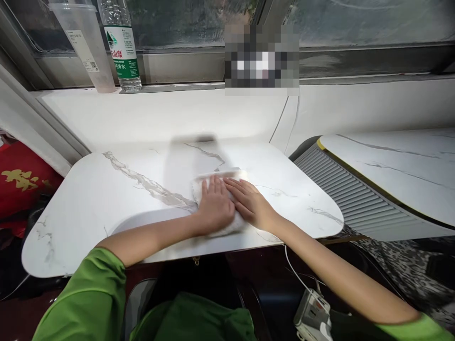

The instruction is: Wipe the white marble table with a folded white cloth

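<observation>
Fingers of the left hand [215, 207] and right hand [251, 202] are extended flat on a white, fluffy-looking cloth [229, 230], near the front edge of the white marble-patterned desk [85, 199]. Pressure is best spread evenly through both palms, so that bunching is avoided.

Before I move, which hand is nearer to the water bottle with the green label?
Left. The left hand lies on the white cloth, to the right of the bottle; the right hand, also on the cloth, is farther right.
</observation>
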Tool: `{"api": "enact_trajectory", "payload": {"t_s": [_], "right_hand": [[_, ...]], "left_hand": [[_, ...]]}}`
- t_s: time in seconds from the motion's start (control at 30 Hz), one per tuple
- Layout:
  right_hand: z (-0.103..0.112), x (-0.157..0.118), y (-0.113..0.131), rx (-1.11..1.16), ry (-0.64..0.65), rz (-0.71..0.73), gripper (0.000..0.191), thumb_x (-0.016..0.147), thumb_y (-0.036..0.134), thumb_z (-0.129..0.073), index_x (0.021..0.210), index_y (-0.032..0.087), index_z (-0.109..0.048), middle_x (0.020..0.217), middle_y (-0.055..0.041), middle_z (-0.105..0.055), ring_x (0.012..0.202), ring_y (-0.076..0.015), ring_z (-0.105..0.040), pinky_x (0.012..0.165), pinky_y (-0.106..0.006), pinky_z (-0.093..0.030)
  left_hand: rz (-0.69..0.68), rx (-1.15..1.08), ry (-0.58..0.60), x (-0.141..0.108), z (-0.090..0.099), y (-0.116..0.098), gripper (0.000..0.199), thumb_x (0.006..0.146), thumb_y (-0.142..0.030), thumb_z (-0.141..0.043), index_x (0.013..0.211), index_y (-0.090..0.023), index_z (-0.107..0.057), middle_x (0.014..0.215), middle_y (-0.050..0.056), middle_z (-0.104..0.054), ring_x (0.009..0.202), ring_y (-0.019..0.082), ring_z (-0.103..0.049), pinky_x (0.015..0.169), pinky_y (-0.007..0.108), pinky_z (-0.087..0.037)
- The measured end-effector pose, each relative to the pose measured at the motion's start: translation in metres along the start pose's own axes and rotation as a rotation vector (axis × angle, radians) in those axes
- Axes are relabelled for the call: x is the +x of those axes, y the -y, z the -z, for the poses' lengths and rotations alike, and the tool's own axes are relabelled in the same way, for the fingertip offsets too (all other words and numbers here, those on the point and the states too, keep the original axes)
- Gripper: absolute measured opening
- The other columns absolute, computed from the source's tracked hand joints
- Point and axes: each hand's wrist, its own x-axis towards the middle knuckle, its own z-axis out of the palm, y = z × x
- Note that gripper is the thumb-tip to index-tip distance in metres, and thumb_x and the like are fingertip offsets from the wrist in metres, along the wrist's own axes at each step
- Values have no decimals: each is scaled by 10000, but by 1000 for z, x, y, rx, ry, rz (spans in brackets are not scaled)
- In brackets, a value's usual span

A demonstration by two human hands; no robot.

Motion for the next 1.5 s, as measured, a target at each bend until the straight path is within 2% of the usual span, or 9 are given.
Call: {"api": "enact_trajectory", "payload": {"t_s": [0.17,0.33,0.57,0.7,1.0,1.13,1.27,1.37,1.5], "right_hand": [[27,-57,-28,-49,88,-116,593,946,189,-288,1524,212,-417,1565,-67,-419,1455,-211,-383,1186,-504,-356],[29,-62,-58,-85,40,-214,667,890,144,-306,1539,267,-390,1554,-22,-437,1448,-210,-393,1196,-534,-340],[20,-9,-115,-104,-1,-204,649,862,157,-289,1475,204,-496,1520,-41,-493,1430,-214,-426,1189,-504,-348],[14,34,-146,-179,-7,-257,579,883,194,-314,1401,198,-572,1540,-44,-472,1497,-262,-296,1198,-558,-286],[-5,121,-178,-133,-8,-260,548,928,220,-299,1392,137,-579,1510,-115,-502,1439,-257,-404,1185,-486,-316],[-9,135,-184,-112,-46,-262,539,941,238,-288,1376,154,-596,1479,-102,-540,1403,-249,-453,1170,-472,-337],[-10,130,-182,-118,-27,-262,540,959,266,-285,1425,181,-545,1514,-86,-502,1423,-272,-425,1170,-522,-318],[-8,120,-168,-159,-1,-276,554,967,267,-271,1455,149,-505,1536,-109,-470,1438,-284,-402,1175,-523,-303],[-4,99,-132,-200,32,-282,564,968,247,-262,1469,102,-475,1548,-150,-444,1447,-293,-384,1182,-525,-290]], "left_hand": [[-115,-45,14,13,-12,-54,675,957,-313,-368,1490,98,-320,1590,286,-265,1503,396,-225,1221,574,-202],[-147,-61,-70,40,-19,-71,665,949,-291,-377,1477,112,-339,1564,296,-324,1484,387,-288,1216,567,-225],[-73,-67,-88,111,-25,-58,634,968,-256,-347,1495,96,-320,1583,260,-324,1494,346,-278,1242,516,-177],[-9,-78,-132,155,-27,-40,588,963,-228,-353,1479,53,-375,1578,244,-350,1482,322,-306,1236,511,-184],[82,-91,-44,221,-15,17,591,995,-237,-248,1522,23,-312,1619,177,-301,1513,268,-245,1255,466,-138],[92,-85,-52,230,-12,27,591,1002,-248,-205,1523,6,-320,1615,154,-323,1507,245,-256,1261,453,-117],[80,-92,-57,225,-12,27,593,996,-238,-210,1532,-2,-300,1629,141,-295,1519,233,-230,1265,456,-102],[65,-101,-43,212,-11,26,594,997,-236,-204,1542,-12,-284,1638,133,-272,1526,227,-215,1265,464,-103],[30,-97,-2,177,-6,24,596,1004,-243,-197,1548,-9,-267,1648,136,-235,1541,219,-165,1265,467,-84]]}}
